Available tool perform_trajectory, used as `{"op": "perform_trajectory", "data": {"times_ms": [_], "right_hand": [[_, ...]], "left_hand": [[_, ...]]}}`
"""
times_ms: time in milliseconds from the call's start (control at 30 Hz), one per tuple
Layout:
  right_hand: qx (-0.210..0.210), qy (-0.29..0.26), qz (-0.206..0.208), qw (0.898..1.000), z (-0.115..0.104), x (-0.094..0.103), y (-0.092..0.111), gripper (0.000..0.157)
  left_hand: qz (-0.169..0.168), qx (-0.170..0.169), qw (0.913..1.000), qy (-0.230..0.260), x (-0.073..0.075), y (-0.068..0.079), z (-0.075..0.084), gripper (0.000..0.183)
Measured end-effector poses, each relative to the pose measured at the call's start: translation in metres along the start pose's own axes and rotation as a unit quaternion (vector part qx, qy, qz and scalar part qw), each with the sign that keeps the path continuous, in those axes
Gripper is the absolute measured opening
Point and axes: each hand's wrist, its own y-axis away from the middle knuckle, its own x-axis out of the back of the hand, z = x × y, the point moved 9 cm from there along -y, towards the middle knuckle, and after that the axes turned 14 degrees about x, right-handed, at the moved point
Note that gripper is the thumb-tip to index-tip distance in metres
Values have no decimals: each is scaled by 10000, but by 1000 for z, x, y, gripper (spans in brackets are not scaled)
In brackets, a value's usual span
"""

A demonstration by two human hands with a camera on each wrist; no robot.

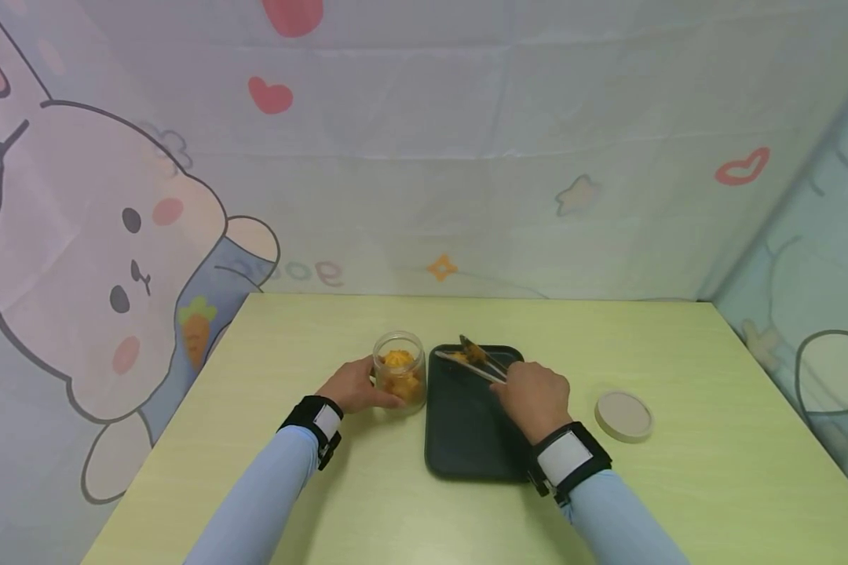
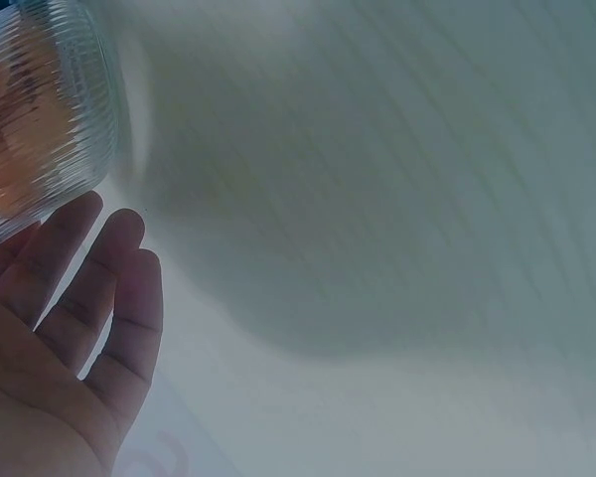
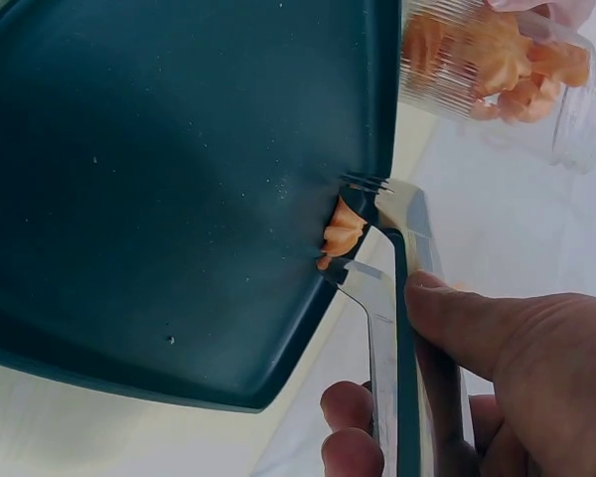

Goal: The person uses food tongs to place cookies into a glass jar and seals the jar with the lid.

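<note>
My left hand (image 1: 356,387) holds a clear ribbed jar (image 1: 411,369) at its side, thumb in front. Orange, star-ridged cookies (image 3: 497,55) fill part of the uncapped jar. In the left wrist view, several fingers (image 2: 129,328) are fairly straight beside the jar's base. My right hand (image 1: 537,399) grips metal tongs (image 3: 382,328), thumb on one arm and fingertips on the other. Between the tong tips is one orange cookie (image 3: 344,231), at the far end of a dark tray (image 1: 466,431). Whether the tips pinch it firmly is hard to tell.
A round pale lid (image 1: 624,416) lies on the light yellow table (image 1: 735,471), right of the tray. Small crumbs (image 3: 171,340) dot the tray. Behind the table hangs a printed cloth (image 1: 424,157) with a cartoon rabbit.
</note>
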Motion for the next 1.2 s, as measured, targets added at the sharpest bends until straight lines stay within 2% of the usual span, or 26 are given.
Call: {"op": "perform_trajectory", "data": {"times_ms": [200, 400, 733, 1000, 1200], "right_hand": [[74, 57, 40, 9999, -1, 0, 1, 41], [-24, 101, 106, 9999, 3, 2, 7, 38], [-185, -221, 97, 9995, 12, 8, 26, 35], [-47, -253, 240, 9994, 14, 17, 43, 33], [-115, -317, 215, 9992, 16, 18, 50, 34]], "left_hand": [[-10, 3, 10000, 21, 0, -2, 0, 80], [-8, 23, 10000, 14, 0, -1, -2, 80], [-21, 41, 10000, 42, -1, -1, -2, 80], [12, 4, 10000, -5, 0, -1, -1, 81], [-3, -1, 10000, -38, -1, -1, -1, 81]]}}
